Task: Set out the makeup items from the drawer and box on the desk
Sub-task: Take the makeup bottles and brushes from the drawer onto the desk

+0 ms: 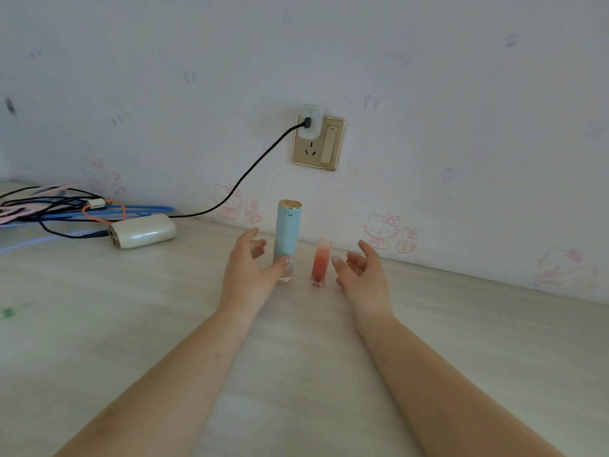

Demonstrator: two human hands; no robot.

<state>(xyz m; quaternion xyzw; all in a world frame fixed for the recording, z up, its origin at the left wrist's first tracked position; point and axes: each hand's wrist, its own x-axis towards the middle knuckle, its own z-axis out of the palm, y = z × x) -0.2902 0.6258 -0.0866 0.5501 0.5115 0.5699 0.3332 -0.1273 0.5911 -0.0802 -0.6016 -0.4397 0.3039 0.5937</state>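
Bottles are standing side by side on the pale desk (131, 324), close to the wall and below the gold socket (318, 143). Straight under the socket is sitting the blue bottle (287, 235): a tall, upright cylinder in light blue with a gold cap on top and a clear base. Just to its right, apart from it, the pink tube (321, 263) is standing too, shorter and slimmer, leaning slightly, with a clear top fading down into coral pink and a small pale piece at its foot.

Both hands are reaching in from below, arms bare. The left hand (245, 272) is cupping around the blue bottle's left side, fingers spread and curled, thumb lying across the front of the bottle's clear base; whether the thumb is pressing on it or only passing in front, I cannot tell. The right hand (362, 275) is hovering just right of the pink tube, fingers loosely spread and curled, thumb pointing toward the tube without visibly touching it.

Left of the socket and lower, a white power bank (143, 231) is lying on the desk, with a black cable (250, 169) running up into a charger in the socket. A tangle of blue, black and orange cords (49, 206) is lying further left.
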